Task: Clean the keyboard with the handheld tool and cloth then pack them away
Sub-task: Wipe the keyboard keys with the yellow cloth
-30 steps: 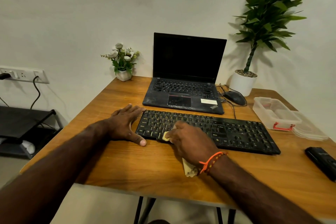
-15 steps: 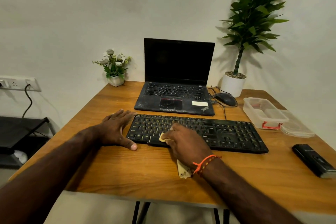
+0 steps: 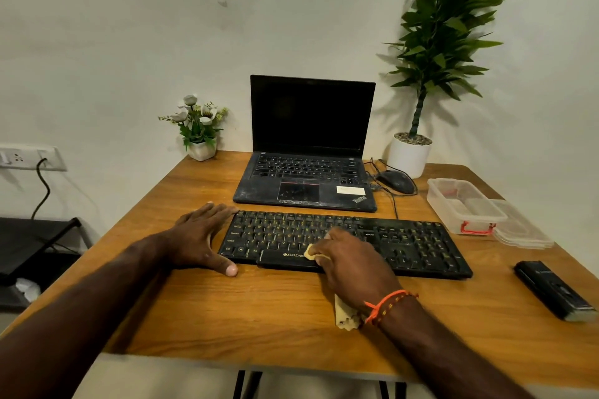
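Observation:
A black keyboard (image 3: 405, 240) lies across the wooden table (image 3: 259, 311) in front of a laptop. My right hand (image 3: 351, 266) grips a yellow cloth (image 3: 345, 317) and presses it on the keys just above the space bar; the cloth's tail hangs out under my wrist. My left hand (image 3: 201, 238) lies flat on the table with straight fingers against the keyboard's left end. A black handheld tool (image 3: 554, 290) rests on the table at the far right, apart from both hands.
An open black laptop (image 3: 308, 178) stands behind the keyboard, with a wired mouse (image 3: 397, 181) to its right. A clear plastic box (image 3: 463, 204) and its lid (image 3: 522, 227) sit at the right. A small flower pot (image 3: 201, 149) and a tall potted plant (image 3: 410, 152) stand at the back.
My right hand has slid the cloth to the right along the keyboard's lower rows. The left hand stays at the keyboard's left end. The camera view shifted.

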